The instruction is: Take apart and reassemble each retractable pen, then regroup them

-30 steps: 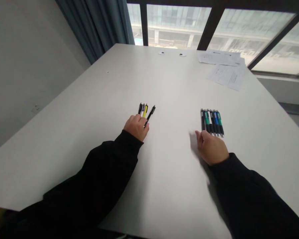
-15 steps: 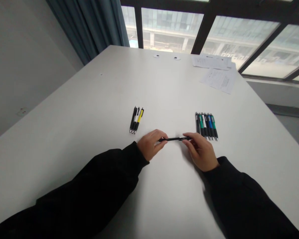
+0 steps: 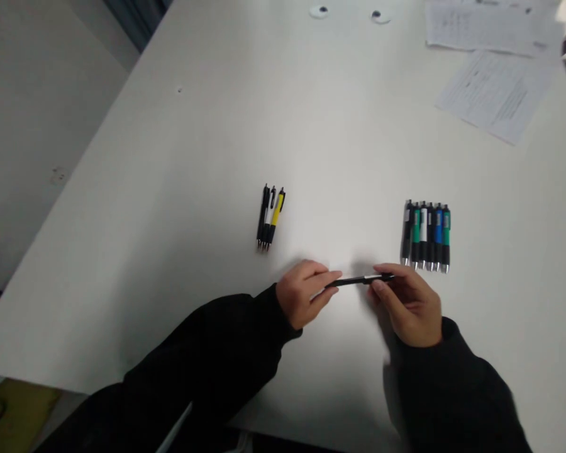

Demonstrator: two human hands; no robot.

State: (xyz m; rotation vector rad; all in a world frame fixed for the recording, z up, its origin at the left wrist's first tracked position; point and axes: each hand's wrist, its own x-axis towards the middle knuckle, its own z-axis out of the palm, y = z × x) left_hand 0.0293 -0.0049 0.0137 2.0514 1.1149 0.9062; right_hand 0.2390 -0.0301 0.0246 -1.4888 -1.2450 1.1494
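A black pen [image 3: 353, 281] lies nearly level between my two hands. My left hand [image 3: 308, 292] pinches its left end, and my right hand [image 3: 408, 302] grips its right end between thumb and fingers. Above and left of my left hand, three pens lie side by side: a black pen [image 3: 263, 217], a white and black pen [image 3: 268, 220] and a yellow and black pen [image 3: 277, 217]. Just beyond my right hand is a row of several pens [image 3: 423, 236] with black, green, white and blue barrels.
The white table [image 3: 207, 151] spans most of the view. Printed papers [image 3: 497, 91] lie at its far right. Two small white oval pieces with dark spots [image 3: 319, 12] are at the far edge. A wall with a socket [image 3: 58, 175] stands on the left.
The view has tilted down, so the window is out of sight and the table's near edge shows. Both hands still hold the black pen, now slightly slanted, its right end higher.
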